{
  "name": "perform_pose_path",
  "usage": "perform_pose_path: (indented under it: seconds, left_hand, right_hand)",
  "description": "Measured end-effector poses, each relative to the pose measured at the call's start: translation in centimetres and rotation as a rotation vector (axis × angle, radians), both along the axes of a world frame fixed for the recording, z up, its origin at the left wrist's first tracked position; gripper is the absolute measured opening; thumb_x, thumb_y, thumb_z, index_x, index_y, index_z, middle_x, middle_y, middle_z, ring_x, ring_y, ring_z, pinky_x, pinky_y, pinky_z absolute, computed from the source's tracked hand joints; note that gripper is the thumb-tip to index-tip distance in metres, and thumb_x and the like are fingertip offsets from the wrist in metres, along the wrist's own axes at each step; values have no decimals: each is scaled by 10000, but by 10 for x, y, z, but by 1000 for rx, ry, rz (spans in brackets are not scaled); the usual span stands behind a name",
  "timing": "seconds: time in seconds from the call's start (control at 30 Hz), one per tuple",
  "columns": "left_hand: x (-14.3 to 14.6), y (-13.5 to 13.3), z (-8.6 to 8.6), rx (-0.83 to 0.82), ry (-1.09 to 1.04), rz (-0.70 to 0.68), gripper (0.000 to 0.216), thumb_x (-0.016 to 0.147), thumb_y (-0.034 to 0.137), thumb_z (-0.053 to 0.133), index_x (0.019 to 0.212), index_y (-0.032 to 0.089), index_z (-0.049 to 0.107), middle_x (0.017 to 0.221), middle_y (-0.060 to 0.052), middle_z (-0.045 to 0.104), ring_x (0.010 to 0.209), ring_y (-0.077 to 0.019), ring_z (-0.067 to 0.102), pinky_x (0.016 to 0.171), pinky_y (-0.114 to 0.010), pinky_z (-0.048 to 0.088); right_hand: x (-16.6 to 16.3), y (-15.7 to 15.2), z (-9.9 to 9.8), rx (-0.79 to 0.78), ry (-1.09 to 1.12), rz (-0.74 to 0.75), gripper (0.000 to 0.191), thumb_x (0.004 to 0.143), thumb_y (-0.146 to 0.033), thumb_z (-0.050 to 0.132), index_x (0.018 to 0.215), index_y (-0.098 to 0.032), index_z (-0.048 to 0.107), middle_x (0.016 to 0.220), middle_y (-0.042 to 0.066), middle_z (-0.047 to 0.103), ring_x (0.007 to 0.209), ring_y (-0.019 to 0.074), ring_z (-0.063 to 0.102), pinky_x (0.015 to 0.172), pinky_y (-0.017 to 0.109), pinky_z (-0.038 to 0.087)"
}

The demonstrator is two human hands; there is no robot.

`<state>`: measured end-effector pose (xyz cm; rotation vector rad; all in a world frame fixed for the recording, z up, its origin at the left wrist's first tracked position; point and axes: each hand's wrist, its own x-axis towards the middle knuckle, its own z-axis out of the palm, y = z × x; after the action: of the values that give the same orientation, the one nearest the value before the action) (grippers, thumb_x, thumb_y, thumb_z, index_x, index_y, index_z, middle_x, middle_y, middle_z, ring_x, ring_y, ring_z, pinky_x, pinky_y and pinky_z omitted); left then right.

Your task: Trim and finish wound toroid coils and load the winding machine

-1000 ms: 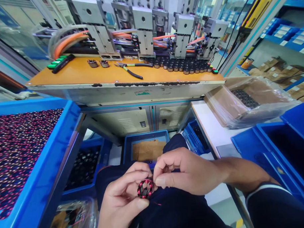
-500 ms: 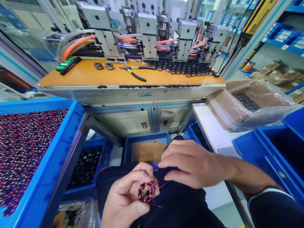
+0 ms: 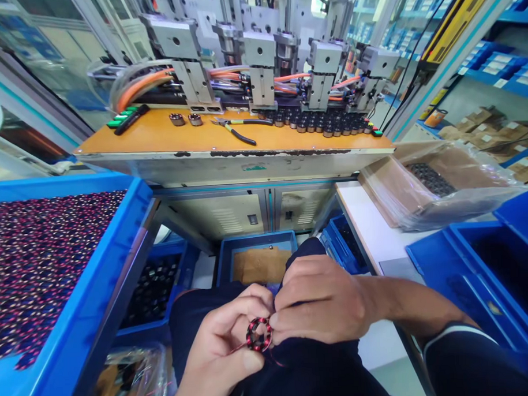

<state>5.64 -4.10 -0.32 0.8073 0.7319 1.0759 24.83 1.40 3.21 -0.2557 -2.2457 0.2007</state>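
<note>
1. Background, from left: blue tray, orange benchtop.
2. Pinched in left hand, above lap: wound ring; judged light, stiff, wires easily bent; best held around outside.
3. At ring's right edge: right hand; grasp hidden, cannot tell.

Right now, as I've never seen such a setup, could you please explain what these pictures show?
There is no robot: one camera on a person's head looks forward and down. The bare left hand holds a small ring wound with red wire; the bare right hand is at its edge, its exact grip hidden. Ahead, before a metal machine, pliers and many dark cylindrical parts lie on an orange worktop. A blue bin at left holds many red-and-black parts.
</note>
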Motion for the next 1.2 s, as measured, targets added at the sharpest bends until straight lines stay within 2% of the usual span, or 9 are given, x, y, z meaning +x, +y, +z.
perform_pose_path:
  seconds: [0.13,0.33,0.47,0.57,0.7,0.83,0.93,1.07,1.2]
  left_hand:
    - [-2,3,-2,39,39,45,312,586,398,919,817,232,790,859,-37,603,682,-113,539,608,-208,450]
    - [-9,8,-11,305,197,79,281,704,204,847,958,318,807,981,-62,677,808,-166,670,670,-223,542]
    - [-6,6,-5,246,262,141,442,651,291,896,1075,332,779,983,-47,725,866,-191,702,746,-233,566]
    - [-1,1,1,150,311,130,289,719,414,843,954,256,784,776,-17,708,690,-132,656,662,-180,536]
    - [0,-2,-1,166,291,167,150,833,364,761,953,276,750,664,21,693,580,-95,635,593,-152,517]
    - [-7,2,-9,303,245,120,181,826,182,758,961,301,748,971,-24,779,726,-143,737,701,-236,603]
    - [-11,4,-13,341,120,124,175,725,135,833,808,250,730,1114,-47,764,954,-232,753,834,-332,616]
    - [-8,6,-15,233,-141,106,274,669,388,883,806,245,693,987,-48,774,1074,-329,717,933,-484,581]
    - [-5,12,-14,121,-64,-125,532,790,645,682,1065,191,713,940,-96,721,888,-223,688,794,-309,567]
  right_hand:
    - [-6,-9,-7,-116,138,-55,130,977,-210,602,893,-128,659,745,42,702,713,101,641,670,227,514]
    - [-15,-24,-18,-339,261,-200,110,977,-192,574,878,-157,606,748,35,675,705,98,634,680,197,531]
    - [-14,-24,-22,-252,256,-209,115,987,-174,529,890,-149,586,761,52,662,720,108,631,676,200,534]
    - [-12,-22,-22,-206,238,-214,133,993,-184,527,886,-140,593,759,55,656,707,104,626,669,196,530]
    - [-12,-24,-22,-196,234,-270,126,987,-190,546,882,-142,599,750,49,653,675,105,611,632,203,514]
    - [-14,-27,-22,-245,264,-344,94,974,-160,553,892,-145,596,763,46,656,707,111,613,652,209,510]
    - [-13,-27,-19,-289,268,-340,101,979,-171,543,890,-152,586,764,43,645,703,112,603,640,210,507]
    - [-11,-22,-18,-222,258,-223,91,980,-164,532,904,-142,578,770,58,627,715,121,607,640,214,527]
    - [-11,-15,-20,-91,277,-136,89,977,-145,525,921,-121,590,758,62,609,718,127,613,655,223,549]
